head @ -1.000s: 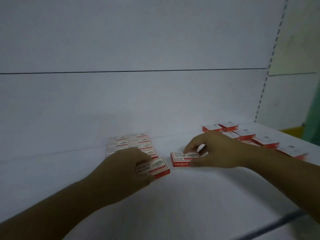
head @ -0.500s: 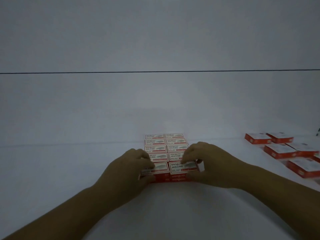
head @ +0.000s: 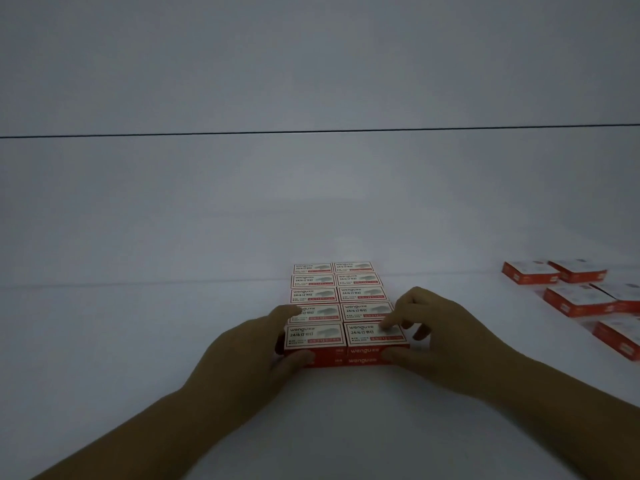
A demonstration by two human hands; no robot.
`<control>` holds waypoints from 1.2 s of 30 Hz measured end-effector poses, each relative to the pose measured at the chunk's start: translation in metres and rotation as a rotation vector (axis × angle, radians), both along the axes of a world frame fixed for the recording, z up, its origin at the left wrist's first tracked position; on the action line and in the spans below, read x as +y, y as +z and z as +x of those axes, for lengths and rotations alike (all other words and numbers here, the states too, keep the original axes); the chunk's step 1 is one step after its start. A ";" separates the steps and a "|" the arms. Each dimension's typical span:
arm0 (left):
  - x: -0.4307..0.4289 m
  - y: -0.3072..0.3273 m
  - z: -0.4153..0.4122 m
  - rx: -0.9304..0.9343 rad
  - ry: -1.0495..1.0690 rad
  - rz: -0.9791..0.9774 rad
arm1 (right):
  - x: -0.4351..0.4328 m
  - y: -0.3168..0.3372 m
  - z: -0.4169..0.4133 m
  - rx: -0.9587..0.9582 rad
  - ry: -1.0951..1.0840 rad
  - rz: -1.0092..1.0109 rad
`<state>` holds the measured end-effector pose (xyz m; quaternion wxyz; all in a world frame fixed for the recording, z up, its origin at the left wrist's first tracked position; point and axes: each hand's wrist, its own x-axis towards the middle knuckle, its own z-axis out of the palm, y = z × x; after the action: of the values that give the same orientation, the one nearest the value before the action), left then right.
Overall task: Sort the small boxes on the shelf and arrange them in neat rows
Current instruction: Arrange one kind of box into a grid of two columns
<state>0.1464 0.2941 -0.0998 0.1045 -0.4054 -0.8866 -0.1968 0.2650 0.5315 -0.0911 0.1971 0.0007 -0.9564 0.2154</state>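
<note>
Small red-and-white staple boxes form a neat block (head: 341, 292) two columns wide on the white shelf (head: 138, 341), stacked two high at the front. My left hand (head: 252, 348) grips the front left box (head: 313, 336), thumb on its red front face. My right hand (head: 436, 329) holds the front right box (head: 374, 334), a fingertip on its top and the thumb against the front.
Several loose red-and-white boxes (head: 578, 299) lie scattered at the right of the shelf, some cut off by the frame edge. The white back panel (head: 311, 185) rises right behind the block. A dark seam (head: 311, 132) crosses the panel higher up.
One second ago each hand carried a box apart from the block. Both boxes now sit side by side at the block's front. The view has swung left, so the loose boxes appear further right.
</note>
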 end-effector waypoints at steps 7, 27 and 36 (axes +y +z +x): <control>0.001 -0.002 0.000 -0.005 0.005 0.012 | -0.001 -0.006 -0.003 0.016 0.025 -0.064; 0.009 -0.004 0.000 -0.017 0.051 0.029 | -0.001 -0.012 -0.004 0.029 0.030 -0.185; 0.013 -0.005 -0.001 -0.075 0.088 0.033 | -0.005 -0.010 -0.007 0.013 -0.007 -0.134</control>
<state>0.1449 0.3071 -0.1051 0.0866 -0.3567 -0.9034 -0.2216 0.2585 0.5266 -0.1016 0.2036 -0.0147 -0.9386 0.2783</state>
